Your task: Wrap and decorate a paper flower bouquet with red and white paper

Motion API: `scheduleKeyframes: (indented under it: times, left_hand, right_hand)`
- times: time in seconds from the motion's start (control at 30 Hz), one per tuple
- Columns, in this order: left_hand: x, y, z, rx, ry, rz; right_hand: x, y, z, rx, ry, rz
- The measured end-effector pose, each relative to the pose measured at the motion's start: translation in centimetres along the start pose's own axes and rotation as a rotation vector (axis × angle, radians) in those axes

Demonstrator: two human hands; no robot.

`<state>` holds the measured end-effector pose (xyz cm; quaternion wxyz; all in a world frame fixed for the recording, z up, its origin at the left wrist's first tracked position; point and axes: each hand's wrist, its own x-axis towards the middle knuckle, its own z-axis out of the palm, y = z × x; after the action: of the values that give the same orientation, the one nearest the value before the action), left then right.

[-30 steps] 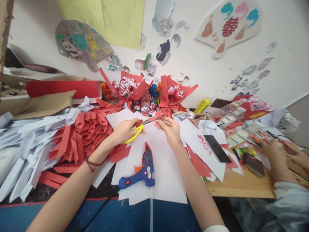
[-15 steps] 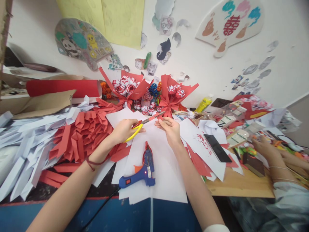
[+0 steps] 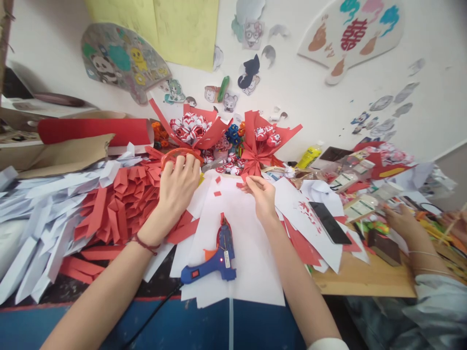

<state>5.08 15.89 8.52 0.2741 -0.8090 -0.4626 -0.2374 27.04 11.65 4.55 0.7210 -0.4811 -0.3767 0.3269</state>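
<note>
My left hand (image 3: 177,189) is over the scissors (image 3: 182,153), knuckles up and fingers curled down. An orange-red handle loop shows above the fingers and a bit of yellow beside them; the blades are hidden. My right hand (image 3: 263,194) pinches a small piece of red paper (image 3: 244,182) between thumb and fingers. Two small red paper scraps (image 3: 218,193) lie on the white paper sheets (image 3: 248,248) between my hands. Nearer to me, a blue glue gun (image 3: 222,253) rests on those sheets, its light on and its nozzle pointing away.
Folded red paper strips (image 3: 126,199) and folded white paper strips (image 3: 47,218) are heaped at left. Red-wrapped paper bouquets (image 3: 191,129) stand against the wall. To the right are a phone (image 3: 328,222) and a co-worker's hand (image 3: 403,223). A cord (image 3: 153,313) trails from the glue gun.
My left hand has moved left and away from my right hand, taking the scissors off the red paper. Red scraps now show on the white sheet. My right hand stays nearly in place.
</note>
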Motion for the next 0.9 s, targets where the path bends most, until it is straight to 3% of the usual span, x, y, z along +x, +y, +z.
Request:
scheduleKeyframes:
  times: [0.1, 0.2, 0.3, 0.43, 0.6, 0.9]
  left_hand:
    - [0.1, 0.0, -0.1, -0.034, 0.045, 0.016]
    - [0.0, 0.1, 0.4, -0.152, 0.04, -0.118]
    - [0.0, -0.2, 1.4, -0.453, -0.033, -0.196]
    - [0.3, -0.3, 2.0, -0.807, -0.116, -0.093]
    - [0.1, 0.5, 1.2, -0.889, -0.229, -0.031]
    - [0.0, 0.7, 0.4, -0.913, -0.41, -0.021]
  right_hand:
    - [-0.1, 0.0, -0.1, -0.014, -0.014, 0.005]
    - [-0.3, -0.1, 0.0, 0.016, -0.041, 0.018]
    - [-0.6, -0.2, 0.3, 0.078, -0.074, 0.025]
    - [-0.8, -0.6, 0.5, 0.078, -0.086, -0.038]
    - [-0.9, -1.0, 0.5, 0.065, -0.083, -0.118]
    - [-1.1, -1.5, -0.1, 0.001, -0.196, -0.17]
